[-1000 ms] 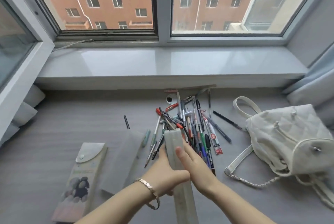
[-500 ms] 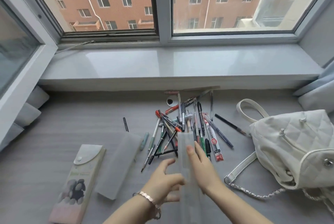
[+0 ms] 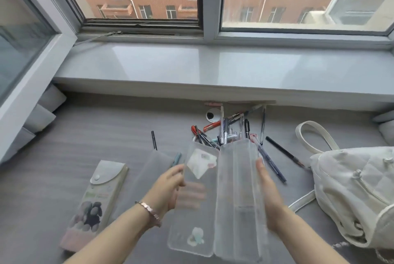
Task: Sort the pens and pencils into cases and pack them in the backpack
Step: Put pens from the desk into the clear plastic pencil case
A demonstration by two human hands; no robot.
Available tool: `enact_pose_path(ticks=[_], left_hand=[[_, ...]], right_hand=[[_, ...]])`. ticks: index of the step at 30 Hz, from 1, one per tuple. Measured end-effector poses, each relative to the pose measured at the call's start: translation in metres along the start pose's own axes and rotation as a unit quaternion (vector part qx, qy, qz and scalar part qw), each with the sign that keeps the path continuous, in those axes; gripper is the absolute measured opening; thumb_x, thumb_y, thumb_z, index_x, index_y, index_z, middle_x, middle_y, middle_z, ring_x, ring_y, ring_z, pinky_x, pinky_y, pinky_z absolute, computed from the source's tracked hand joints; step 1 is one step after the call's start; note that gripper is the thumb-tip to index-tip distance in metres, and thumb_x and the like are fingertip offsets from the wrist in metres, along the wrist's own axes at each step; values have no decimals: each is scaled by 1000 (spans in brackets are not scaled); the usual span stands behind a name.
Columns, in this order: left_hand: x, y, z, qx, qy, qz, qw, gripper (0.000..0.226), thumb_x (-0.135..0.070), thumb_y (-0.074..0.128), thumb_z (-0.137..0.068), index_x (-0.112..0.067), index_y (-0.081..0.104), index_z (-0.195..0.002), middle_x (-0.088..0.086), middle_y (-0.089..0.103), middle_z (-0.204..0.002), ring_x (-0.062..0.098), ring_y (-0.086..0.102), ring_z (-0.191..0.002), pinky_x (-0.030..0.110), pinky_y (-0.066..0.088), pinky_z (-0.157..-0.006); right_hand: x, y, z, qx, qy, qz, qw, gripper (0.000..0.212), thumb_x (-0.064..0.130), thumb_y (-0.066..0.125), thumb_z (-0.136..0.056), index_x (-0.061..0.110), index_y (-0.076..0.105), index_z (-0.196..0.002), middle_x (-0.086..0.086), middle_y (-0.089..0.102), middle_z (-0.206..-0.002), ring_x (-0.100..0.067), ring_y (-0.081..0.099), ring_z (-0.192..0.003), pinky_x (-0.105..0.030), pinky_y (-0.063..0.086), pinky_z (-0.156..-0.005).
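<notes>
Head view: L hand [image 3: 168, 187] grips lid of clear case [image 3: 234, 189], R hand [image 3: 268, 195] grips its base; both hands hold it open. Printed case [image 3: 93, 210] & frosted case [image 3: 149, 170] lie left. Pen pile [image 3: 226, 133] just beyond; white backpack [image 3: 351, 195] on right.

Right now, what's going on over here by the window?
A person holds a clear pencil case open with both hands: the left hand grips its lid, the right hand its deeper half. It looks empty. The pens and pencils lie heaped behind it, a printed case and a frosted case to the left, the white backpack to the right.
</notes>
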State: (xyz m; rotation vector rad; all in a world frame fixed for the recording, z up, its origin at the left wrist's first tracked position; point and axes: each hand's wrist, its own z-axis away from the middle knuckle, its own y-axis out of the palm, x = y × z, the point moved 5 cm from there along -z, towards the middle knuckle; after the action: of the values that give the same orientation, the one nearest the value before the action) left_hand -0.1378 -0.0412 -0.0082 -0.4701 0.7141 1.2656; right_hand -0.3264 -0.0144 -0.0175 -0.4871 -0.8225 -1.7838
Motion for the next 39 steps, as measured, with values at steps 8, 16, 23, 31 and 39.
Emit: enact_pose_path(ticks=[8, 16, 23, 31, 39], left_hand=[[-24, -25, 1, -192, 172, -439, 860, 66, -9, 38, -91, -17, 5, -147, 11, 20, -147, 15, 46, -118, 23, 32, -101], [-65, -29, -12, -132, 269, -569, 766, 67, -56, 19, -83, -16, 51, -127, 0, 67, -106, 20, 54, -111, 31, 34, -101], [-47, -32, -26, -14, 183, -438, 880, 34, -50, 40, -85, -21, 53, -73, 5, 56, -69, 17, 51, -59, 30, 44, -68], [-56, -132, -3, -232, 120, -426, 866, 39, -34, 50, -90, -11, 49, -59, 0, 46, -44, 26, 54, -50, 29, 38, -54], [-48, -155, -8, -299, 85, -542, 781, 36, -44, 47, -86, -14, 66, -80, 3, 69, -78, 24, 55, -74, 28, 35, -58]], right_hand=[[-1, 38, -7, 14, 52, 86, 995, 61, 59, 20, -91, 29, 26, -143, 3, 28, -151, -18, 26, -138, -37, 17, -113], [-13, 62, -10, 32, 62, 143, 987, 65, 63, 15, -88, 33, 12, -146, 7, 10, -155, -15, 8, -143, -37, 6, -115], [-17, 59, -4, 31, 78, 148, 985, 37, 51, 28, -95, 31, 59, -91, 7, 65, -89, -9, 62, -82, -20, 53, -59], [8, 62, -26, -50, -197, 503, 840, 22, 8, 50, -91, 17, 67, -101, 4, 69, -93, -11, 64, -83, -20, 50, -74], [-5, 149, -98, -18, -161, 751, 640, 33, 30, 38, -97, 6, 50, -116, -16, 56, -117, -33, 55, -108, -38, 45, -85]])
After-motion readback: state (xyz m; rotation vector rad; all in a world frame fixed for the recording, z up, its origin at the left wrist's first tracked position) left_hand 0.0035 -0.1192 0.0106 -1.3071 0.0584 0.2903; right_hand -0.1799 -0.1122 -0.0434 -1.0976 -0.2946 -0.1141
